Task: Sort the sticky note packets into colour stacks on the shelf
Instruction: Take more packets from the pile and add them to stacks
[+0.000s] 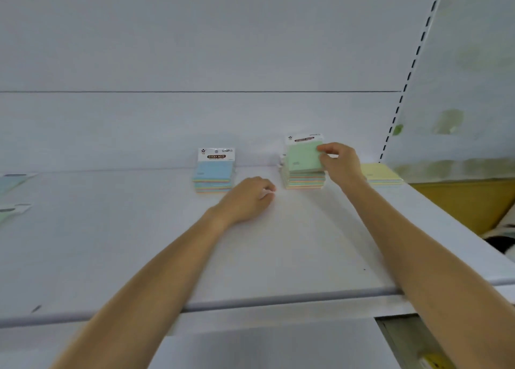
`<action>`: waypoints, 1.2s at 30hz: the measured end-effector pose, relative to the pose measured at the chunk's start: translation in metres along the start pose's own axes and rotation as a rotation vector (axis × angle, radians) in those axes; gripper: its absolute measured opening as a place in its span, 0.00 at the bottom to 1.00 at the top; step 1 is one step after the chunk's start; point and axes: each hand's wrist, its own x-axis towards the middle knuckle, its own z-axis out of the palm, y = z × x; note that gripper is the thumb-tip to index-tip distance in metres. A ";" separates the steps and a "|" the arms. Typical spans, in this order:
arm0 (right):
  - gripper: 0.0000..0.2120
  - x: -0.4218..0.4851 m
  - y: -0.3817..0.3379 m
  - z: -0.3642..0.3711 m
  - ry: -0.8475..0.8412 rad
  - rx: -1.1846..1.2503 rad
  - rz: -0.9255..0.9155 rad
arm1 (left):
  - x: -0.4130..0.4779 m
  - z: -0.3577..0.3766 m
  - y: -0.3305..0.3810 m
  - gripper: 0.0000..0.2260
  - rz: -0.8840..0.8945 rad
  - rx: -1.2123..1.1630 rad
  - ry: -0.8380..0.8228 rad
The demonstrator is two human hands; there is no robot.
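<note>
Right fingers (324, 149): pinching the right edge of a green packet (304, 156), which is tilted up at its far end above the middle stack.
Right hand (338, 161): raised over the back of the shelf, forearm reaching in from the lower right.
Left fingers (267, 191): curled loosely inward with nothing in them, tips just above or on the shelf; which, I cannot tell.
Left hand (246, 200): between the two nearer stacks, close to the blue one and not touching it.
Green stack (305, 179): right under the lifted packet, its layered edges showing mixed pastel colours.
Blue stack (214, 175): left of the green one, apart from it, its top packet showing a white header card that reads "STICKY NOTE".
Yellow stack (380, 173): lower, at the far right of the shelf, partly behind the right wrist.
Stacks counted: three along the back.
Loose packets (12, 193): two at the far left edge, cut off by the frame.
Shelf (139, 243): white, flat, with a rounded front lip.
Back panel (195, 62): plain white, crossed by one horizontal seam.
Slotted upright (409, 76): a slanting line of dark slots at the right.
</note>
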 end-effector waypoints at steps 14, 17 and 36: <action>0.13 -0.012 0.018 0.002 -0.236 -0.306 -0.309 | -0.012 0.007 0.002 0.16 -0.018 0.032 0.020; 0.13 -0.015 0.019 0.001 -0.244 -0.378 -0.334 | -0.015 0.008 0.001 0.14 -0.026 0.031 0.005; 0.21 -0.073 -0.107 0.119 -0.470 -0.518 -0.762 | -0.106 -0.088 -0.061 0.16 -0.196 0.296 0.121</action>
